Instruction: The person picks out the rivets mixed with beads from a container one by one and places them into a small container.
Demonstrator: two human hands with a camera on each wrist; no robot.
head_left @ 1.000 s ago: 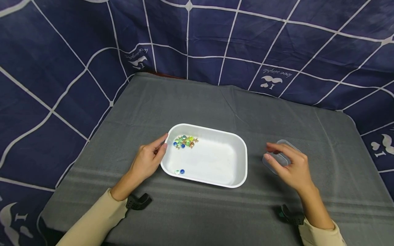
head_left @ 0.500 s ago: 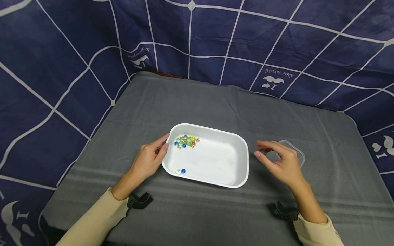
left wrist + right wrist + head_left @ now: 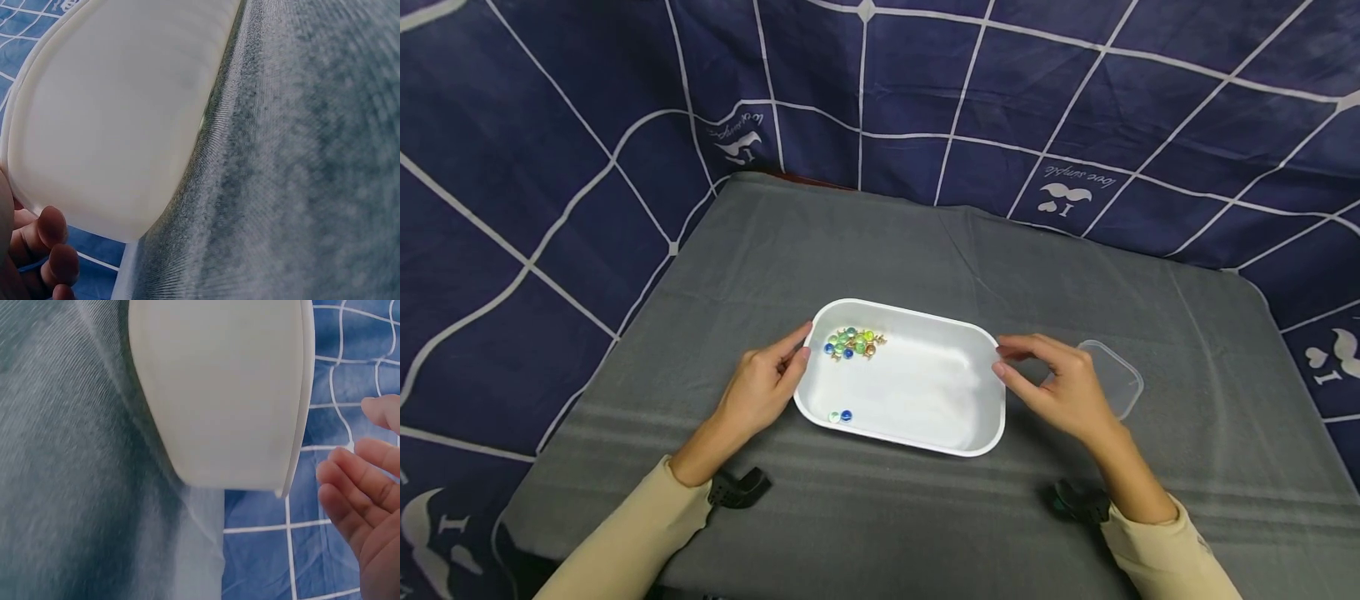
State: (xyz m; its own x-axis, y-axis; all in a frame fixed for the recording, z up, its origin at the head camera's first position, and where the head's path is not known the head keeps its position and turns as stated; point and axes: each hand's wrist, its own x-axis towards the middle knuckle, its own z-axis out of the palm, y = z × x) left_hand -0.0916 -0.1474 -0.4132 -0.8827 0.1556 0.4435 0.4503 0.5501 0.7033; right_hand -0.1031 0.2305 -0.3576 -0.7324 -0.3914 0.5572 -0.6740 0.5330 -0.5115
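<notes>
A white rectangular tray (image 3: 917, 392) with rounded corners sits on the grey cloth. In its far left corner lies a cluster of coloured glass marbles (image 3: 860, 343), mixed with small gold-coloured pieces (image 3: 881, 339) too small to identify. Two more marbles (image 3: 847, 415), one blue and one pale, lie by the near wall. My left hand (image 3: 758, 385) pinches the tray's left rim between thumb and fingers. At the right rim is my right hand (image 3: 1063, 383), its fingers loosely bent; the right wrist view shows a gap between these fingers (image 3: 340, 478) and the tray.
A clear plastic lid or shallow box (image 3: 1118, 379) lies on the cloth just right of the tray, partly hidden by the right hand. The grey cloth (image 3: 880, 250) covers the table. Dark blue curtains (image 3: 910, 92) with white lines stand behind and at both sides.
My right hand has moved left from above the clear plastic piece to the tray's right rim, uncovering more of that piece. The left hand stays at the left rim.
</notes>
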